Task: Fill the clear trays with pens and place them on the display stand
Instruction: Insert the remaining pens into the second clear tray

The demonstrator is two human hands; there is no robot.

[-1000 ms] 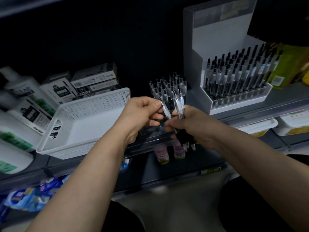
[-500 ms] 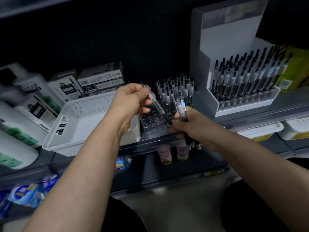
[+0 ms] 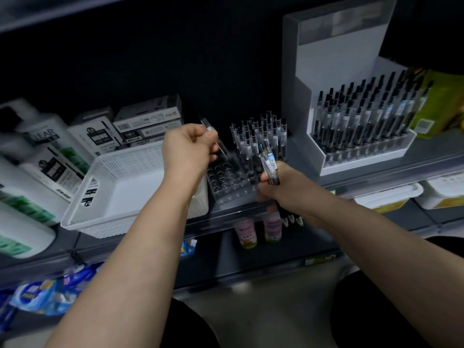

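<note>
A clear tray [image 3: 227, 188] with round holes sits on the shelf between my hands. Several pens stand in its right part [image 3: 261, 144]; its left holes are bare. My left hand [image 3: 187, 149] pinches a single clear pen [image 3: 221, 146], tilted with its tip down over the tray's left holes. My right hand [image 3: 278, 183] grips a bundle of pens [image 3: 272, 169] at the tray's right edge, their white tips sticking out below the fist. A grey-white display stand [image 3: 324, 79] at the right holds a full tray of black-capped pens [image 3: 364, 116].
A white perforated basket [image 3: 120, 187] stands just left of the tray. Pen boxes [image 3: 148, 121] and white bottles [image 3: 32, 172] fill the shelf's left side. Small pink bottles [image 3: 258, 229] sit on the lower shelf. A yellow-green pack [image 3: 442, 104] lies behind the stand.
My left hand drew one pen out of the bundle, lifted it up and left, and now angles its tip down over the tray's left holes. My right hand stayed beside the tray.
</note>
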